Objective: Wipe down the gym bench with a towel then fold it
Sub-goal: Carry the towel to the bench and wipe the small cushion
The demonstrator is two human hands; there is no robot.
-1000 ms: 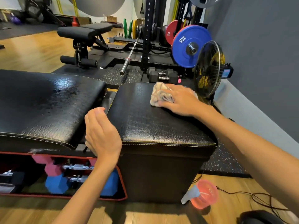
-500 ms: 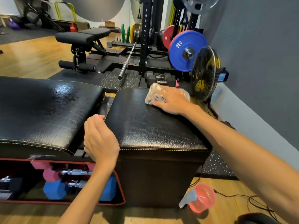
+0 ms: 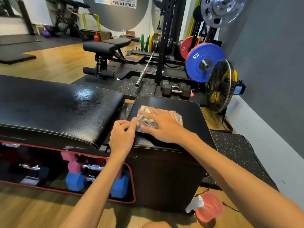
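The black gym bench has a long, shiny wet-looking pad (image 3: 57, 109) on the left and a shorter seat pad (image 3: 189, 109) on the right, with a gap between them. A bunched beige patterned towel (image 3: 177, 117) lies on the seat pad near its left edge. My right hand (image 3: 162, 127) presses flat on top of the towel with fingers spread. My left hand (image 3: 122, 137) is at the gap beside it, its thumb and forefinger pinching the towel's left edge.
A pink spray bottle (image 3: 209, 207) lies on the wood floor at the bench's right foot, next to a cable. Blue and pink dumbbells (image 3: 74, 180) sit under the long pad. A standing fan (image 3: 220, 86), black dumbbells (image 3: 176, 90) and a rack with a blue plate (image 3: 204, 62) stand behind.
My right hand slid the towel from the seat pad's far edge toward the near left. My left hand rose from the bench's front edge and took the towel's edge.
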